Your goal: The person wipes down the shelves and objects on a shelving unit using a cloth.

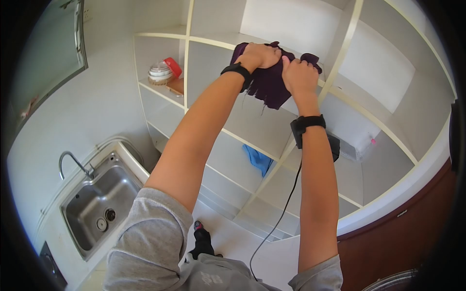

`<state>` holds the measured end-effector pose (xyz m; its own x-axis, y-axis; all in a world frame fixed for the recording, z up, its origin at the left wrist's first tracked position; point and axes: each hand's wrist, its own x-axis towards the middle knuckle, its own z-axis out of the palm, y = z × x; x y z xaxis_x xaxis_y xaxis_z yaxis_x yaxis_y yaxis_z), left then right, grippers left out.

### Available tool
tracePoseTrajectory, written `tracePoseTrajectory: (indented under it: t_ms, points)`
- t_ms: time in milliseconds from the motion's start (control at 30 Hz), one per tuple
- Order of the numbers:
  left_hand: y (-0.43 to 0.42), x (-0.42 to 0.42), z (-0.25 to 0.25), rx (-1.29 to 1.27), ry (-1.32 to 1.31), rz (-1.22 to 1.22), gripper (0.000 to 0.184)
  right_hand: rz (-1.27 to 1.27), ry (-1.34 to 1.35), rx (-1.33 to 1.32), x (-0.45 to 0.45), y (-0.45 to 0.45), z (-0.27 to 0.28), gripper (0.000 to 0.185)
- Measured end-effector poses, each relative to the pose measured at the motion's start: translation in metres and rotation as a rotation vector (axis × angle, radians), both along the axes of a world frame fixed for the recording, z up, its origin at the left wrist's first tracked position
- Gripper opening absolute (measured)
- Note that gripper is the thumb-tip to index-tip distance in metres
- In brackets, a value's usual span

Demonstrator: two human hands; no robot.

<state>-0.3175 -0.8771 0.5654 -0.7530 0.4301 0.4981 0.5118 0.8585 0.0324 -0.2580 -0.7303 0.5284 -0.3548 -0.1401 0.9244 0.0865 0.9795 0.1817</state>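
Note:
Both arms reach up and forward to a white shelf unit (213, 42). A dark purple cloth (269, 87) with a frayed lower edge hangs over the front edge of one of its upper shelves. My left hand (262, 56) is closed on the cloth's left part, fingers curled over the top. On the right part, my right hand (300, 76) grips the same cloth, its fingers bent over the shelf edge. Some of the cloth bunches up beyond the fingers of each hand.
Bowls (160, 72) and a red container (173, 67) sit in a left compartment. A blue cloth (258, 159) hangs from a lower shelf. Down left is a steel sink (104, 199) with a curved faucet (68, 154). A black cable (286, 203) trails from the right wrist.

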Motion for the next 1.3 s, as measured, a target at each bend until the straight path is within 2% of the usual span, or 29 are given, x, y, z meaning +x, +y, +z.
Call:
tracePoseTrajectory:
  t_ms: [100, 200, 333, 433, 467, 567, 633, 800, 900, 1033, 1133, 1233, 1300]
  points:
    - [-0.002, 0.015, -0.013, 0.045, 0.161, 0.012, 0.050, 0.051, -0.044, 0.047, 0.000, 0.007, -0.002, 0.054]
    - [-0.003, 0.014, -0.041, 0.267, 0.372, -0.107, 0.048, 0.071, -0.027, 0.146, 0.010, 0.015, -0.005, 0.046]
    - [-0.012, 0.024, -0.066, 0.238, 0.658, -0.195, 0.050, 0.027, -0.020, 0.235, 0.027, 0.017, -0.009, 0.039]
    - [-0.003, 0.035, -0.061, 0.131, 0.635, -0.169, 0.055, 0.032, 0.029, 0.298, 0.035, 0.025, -0.010, 0.035]
    - [0.004, 0.039, -0.056, 0.127, 0.565, -0.226, 0.059, 0.070, 0.007, 0.294, 0.043, 0.028, -0.010, 0.025]
    - [0.027, 0.053, -0.045, 0.019, 0.509, -0.270, 0.053, 0.112, 0.045, 0.317, 0.043, 0.043, -0.011, 0.023]
    - [0.037, 0.043, -0.042, 0.010, 0.500, -0.299, 0.049, 0.052, -0.077, 0.258, 0.055, 0.033, -0.009, 0.031]
    - [0.021, 0.002, -0.024, 0.016, 0.400, -0.380, 0.048, -0.050, -0.104, 0.214, 0.050, 0.020, -0.008, 0.045]
    - [0.009, -0.006, -0.026, -0.001, 0.398, -0.381, 0.049, -0.055, -0.231, 0.190, 0.047, 0.009, 0.005, 0.057]
    - [-0.035, -0.028, -0.027, -0.004, 0.390, -0.356, 0.050, 0.027, -0.306, 0.215, 0.017, -0.022, 0.013, 0.057]
    - [-0.090, -0.049, -0.031, 0.026, 0.485, -0.338, 0.045, 0.141, -0.252, 0.323, -0.014, -0.059, 0.016, 0.054]
    - [-0.150, -0.073, -0.035, 0.031, 0.595, -0.290, 0.037, 0.107, -0.358, 0.232, -0.043, -0.116, 0.024, 0.052]
    - [-0.189, -0.094, -0.038, -0.025, 0.680, -0.242, 0.021, 0.121, -0.297, 0.286, -0.071, -0.149, 0.020, 0.045]
